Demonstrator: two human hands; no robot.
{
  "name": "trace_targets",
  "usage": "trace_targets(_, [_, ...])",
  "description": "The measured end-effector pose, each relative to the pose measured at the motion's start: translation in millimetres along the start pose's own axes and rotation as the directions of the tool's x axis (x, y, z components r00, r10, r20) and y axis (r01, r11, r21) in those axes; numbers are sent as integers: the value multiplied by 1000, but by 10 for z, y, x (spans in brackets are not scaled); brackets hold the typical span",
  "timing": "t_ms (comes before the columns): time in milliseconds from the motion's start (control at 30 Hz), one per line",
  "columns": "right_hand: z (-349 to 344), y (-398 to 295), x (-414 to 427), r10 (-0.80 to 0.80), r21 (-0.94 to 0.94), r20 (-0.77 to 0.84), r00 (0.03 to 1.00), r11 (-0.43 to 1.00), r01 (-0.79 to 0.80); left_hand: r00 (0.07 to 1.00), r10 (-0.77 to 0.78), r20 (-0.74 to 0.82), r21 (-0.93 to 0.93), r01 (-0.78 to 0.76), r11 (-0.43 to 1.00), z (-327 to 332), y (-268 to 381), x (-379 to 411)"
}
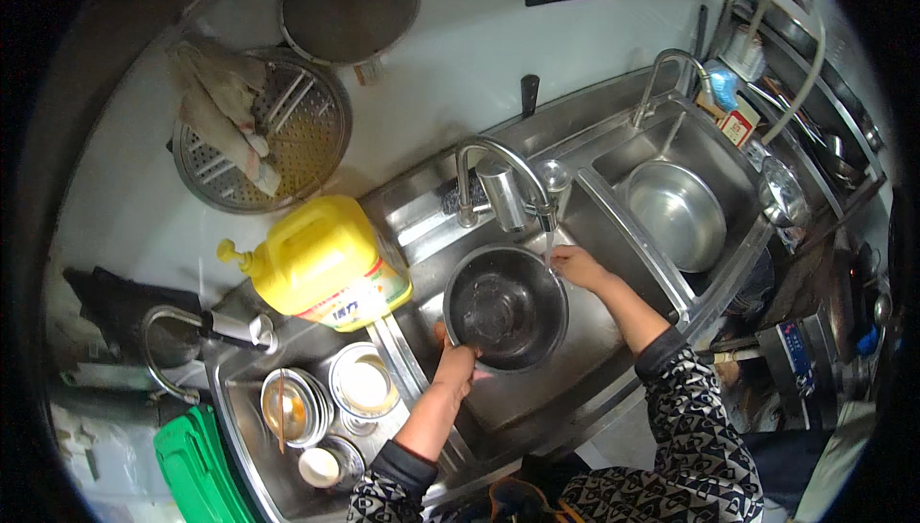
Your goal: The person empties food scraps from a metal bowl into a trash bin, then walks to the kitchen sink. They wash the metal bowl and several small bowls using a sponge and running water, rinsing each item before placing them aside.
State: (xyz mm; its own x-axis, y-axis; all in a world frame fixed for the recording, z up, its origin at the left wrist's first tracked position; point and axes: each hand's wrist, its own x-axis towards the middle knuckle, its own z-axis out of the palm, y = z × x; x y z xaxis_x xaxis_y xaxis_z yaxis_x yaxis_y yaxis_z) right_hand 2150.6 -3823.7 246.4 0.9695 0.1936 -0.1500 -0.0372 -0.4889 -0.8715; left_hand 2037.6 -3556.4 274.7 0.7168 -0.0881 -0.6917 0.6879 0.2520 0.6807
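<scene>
A round black basin [503,315] is tilted in the middle bay of a stainless steel sink [575,379]. My left hand [457,367] grips its near left rim. A small pink thing [490,374] shows beside that hand, mostly hidden under the basin. At the opposite side, my right hand [577,266] is by the basin's upper right rim, fingers drawn together beside the running water [549,246]. Whether those fingers hold the rim cannot be made out. The water falls from a curved metal faucet [507,149] onto the rim area. Inside, the basin looks wet.
A large yellow pump jug [323,257] lies on the sink's left divider. Stacked bowls [295,408] with a chopstick fill the left bay. A metal pot [675,214] sits in the right bay. Metal canisters [505,192] stand behind the faucet. A green bin [194,458] is at left.
</scene>
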Motion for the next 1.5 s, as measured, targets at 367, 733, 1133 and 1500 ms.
trace_targets(367, [905,63,-384,-386,36,84,919,923,384,995,40,-88,-147,-53,988,731,-272,571])
trace_targets(733, [334,574,-534,-376,-749,302,876,475,462,747,663,55,563,-572,597,466,-173,576])
trace_targets(1133, [1429,381,-279,246,-569,698,672,761,313,648,759,-58,798,-427,426,138,378,274])
trace_targets(1500, [2071,954,-20,206,-412,449,870,911,-3,608,792,-58,803,-443,399,-88,223,278])
